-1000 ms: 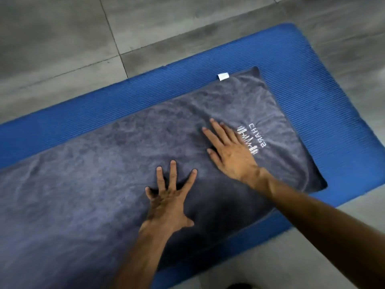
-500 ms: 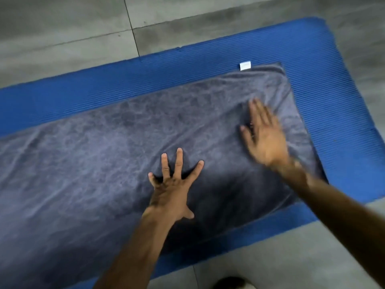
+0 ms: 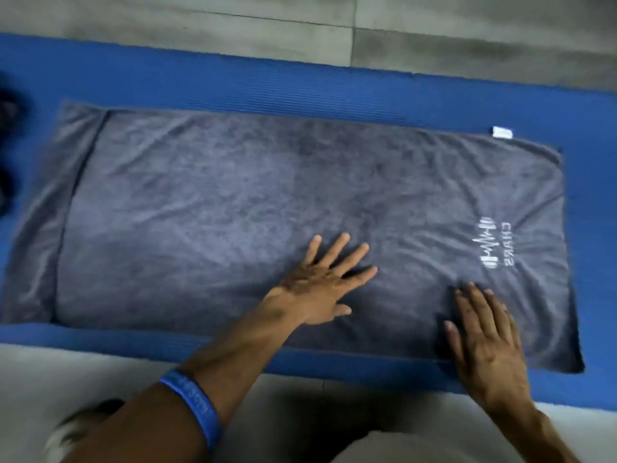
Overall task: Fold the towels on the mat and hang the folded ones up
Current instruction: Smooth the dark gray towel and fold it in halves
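Note:
A grey towel (image 3: pixel 233 202) lies folded lengthwise on the blue mat (image 3: pixel 300 88), its lower layer sticking out at the left end. White lettering (image 3: pixel 494 248) and a small white tag (image 3: pixel 502 132) mark its right end. My left hand (image 3: pixel 320 282) presses flat on the towel near its front middle, fingers spread. Flat on the towel's front right part, close to the near edge, lies my right hand (image 3: pixel 484 342) with straight fingers.
Grey floor tiles (image 3: pixel 300 25) lie beyond the mat and in front of it. A dark object (image 3: pixel 8 152) sits at the mat's far left edge, cut off by the frame. A blue wristband (image 3: pixel 197 406) is on my left forearm.
The view has swung left, so the whole towel shows. My right hand slid from the towel's far right area back to the near edge. My left hand stays pressed near the middle.

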